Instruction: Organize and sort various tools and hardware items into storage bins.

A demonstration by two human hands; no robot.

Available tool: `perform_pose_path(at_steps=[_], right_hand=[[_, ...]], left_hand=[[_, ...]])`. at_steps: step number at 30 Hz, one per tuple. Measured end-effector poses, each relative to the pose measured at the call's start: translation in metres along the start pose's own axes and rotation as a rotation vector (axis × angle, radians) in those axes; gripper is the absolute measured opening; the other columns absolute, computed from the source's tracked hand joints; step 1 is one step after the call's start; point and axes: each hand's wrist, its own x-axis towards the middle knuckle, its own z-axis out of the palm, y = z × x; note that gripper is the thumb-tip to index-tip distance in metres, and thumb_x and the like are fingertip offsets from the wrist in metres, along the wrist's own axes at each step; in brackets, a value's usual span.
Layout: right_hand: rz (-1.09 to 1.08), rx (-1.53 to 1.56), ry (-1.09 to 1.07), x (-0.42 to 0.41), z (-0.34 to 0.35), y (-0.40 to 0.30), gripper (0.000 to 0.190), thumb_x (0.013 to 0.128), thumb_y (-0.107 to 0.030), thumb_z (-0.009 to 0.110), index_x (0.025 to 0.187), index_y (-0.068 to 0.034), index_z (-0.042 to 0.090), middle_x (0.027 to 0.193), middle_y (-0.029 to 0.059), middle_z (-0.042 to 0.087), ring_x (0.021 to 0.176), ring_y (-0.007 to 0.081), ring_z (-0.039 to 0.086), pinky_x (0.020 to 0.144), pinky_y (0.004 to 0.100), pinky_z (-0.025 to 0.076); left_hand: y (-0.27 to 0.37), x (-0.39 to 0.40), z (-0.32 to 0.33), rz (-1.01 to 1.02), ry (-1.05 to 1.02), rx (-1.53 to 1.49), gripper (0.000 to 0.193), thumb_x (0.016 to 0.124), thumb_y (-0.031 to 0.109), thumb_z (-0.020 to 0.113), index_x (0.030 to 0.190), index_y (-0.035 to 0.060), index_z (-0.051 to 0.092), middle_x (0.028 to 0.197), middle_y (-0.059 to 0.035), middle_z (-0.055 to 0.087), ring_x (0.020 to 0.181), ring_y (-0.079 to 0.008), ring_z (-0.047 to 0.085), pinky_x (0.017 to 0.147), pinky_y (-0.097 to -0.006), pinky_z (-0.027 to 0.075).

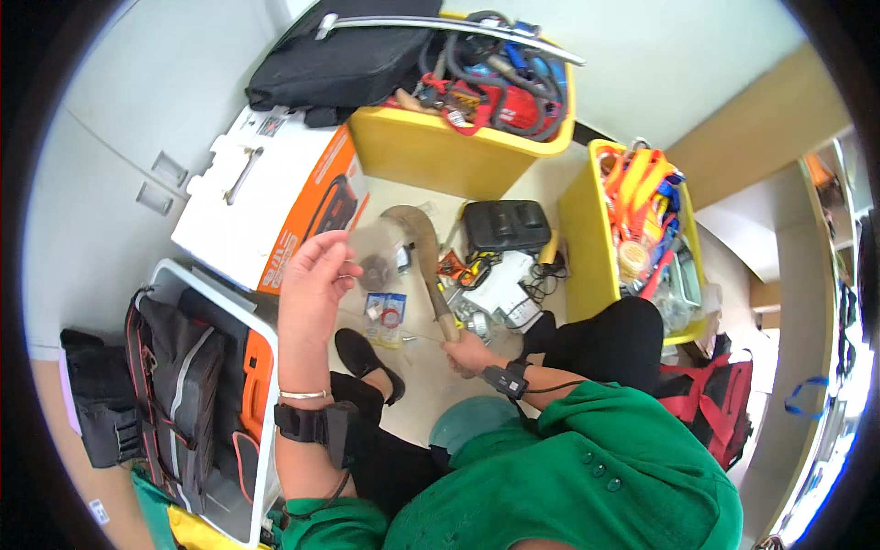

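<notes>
My left hand [324, 265] is raised at centre left, its fingertips closed at the edge of a clear plastic bag [375, 256] with a dark round thing showing in or behind it; the bag is blurred. My right hand [469, 353], lower and to the right, is wrapped round the pale handle of a billhook [427, 258]. Its long brownish blade points away from me and curves left at the tip, near the bag. Below the bag, small blue-and-clear packets [385, 313] lie on the floor, a red ring on them. A black case [507, 225] lies right of the blade.
Yellow bins of tools [440, 155] and orange straps [584, 227] stand ahead and right. An orange-and-white box [227, 199] and a grey bin [269, 412] holding a tool bag [185, 385] are at left. A white device [502, 285] and cables [546, 275] lie on the floor.
</notes>
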Motion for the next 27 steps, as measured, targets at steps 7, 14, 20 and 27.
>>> perform_pose_path(at_steps=[7, 14, 20, 27], right_hand=[[-0.098, 0.189, -0.233, -0.135, -0.048, -0.048, 0.028, 0.082, -0.027, 0.056, 0.082, 0.002, 0.052, 0.063, 0.0055, 0.055, 0.051, 0.0138, 0.054, 0.045, 0.0281, 0.044], [-0.307, 0.205, -0.163, -0.264, -0.151, -0.065, 0.020, 0.084, -0.015, 0.057, 0.096, -0.003, 0.046, 0.066, 0.0000, 0.052, 0.052, 0.0073, 0.051, 0.047, 0.0218, 0.042], [-0.482, 0.117, 0.457, -0.290, -0.268, -0.060, 0.033, 0.081, -0.010, 0.059, 0.109, -0.002, 0.042, 0.069, 0.0019, 0.052, 0.052, 0.0083, 0.052, 0.048, 0.0222, 0.044], [-0.330, 0.080, 0.805, -0.240, -0.403, 0.010, 0.026, 0.080, -0.018, 0.059, 0.096, -0.002, 0.047, 0.064, 0.0039, 0.053, 0.048, 0.0123, 0.052, 0.042, 0.0269, 0.044]], left_hand=[[-0.005, 0.012, -0.008, 0.036, -0.005, -0.057, 0.026, 0.085, 0.012, 0.056, 0.109, 0.0030, 0.052, 0.084, -0.0043, 0.059, 0.068, -0.0129, 0.058, 0.061, -0.0233, 0.047], [-0.016, 0.020, 0.029, 0.013, -0.010, -0.040, 0.019, 0.086, 0.013, 0.056, 0.103, 0.0054, 0.054, 0.077, -0.0017, 0.060, 0.063, -0.0115, 0.058, 0.056, -0.0206, 0.046], [-0.033, 0.028, 0.033, -0.021, -0.034, 0.014, 0.017, 0.086, 0.012, 0.054, 0.102, 0.0060, 0.053, 0.076, -0.0018, 0.059, 0.062, -0.0110, 0.056, 0.054, -0.0199, 0.044], [-0.039, 0.028, 0.043, -0.058, 0.010, 0.106, 0.015, 0.086, 0.012, 0.053, 0.101, 0.0065, 0.053, 0.076, -0.0013, 0.057, 0.061, -0.0107, 0.055, 0.052, -0.0202, 0.042]])
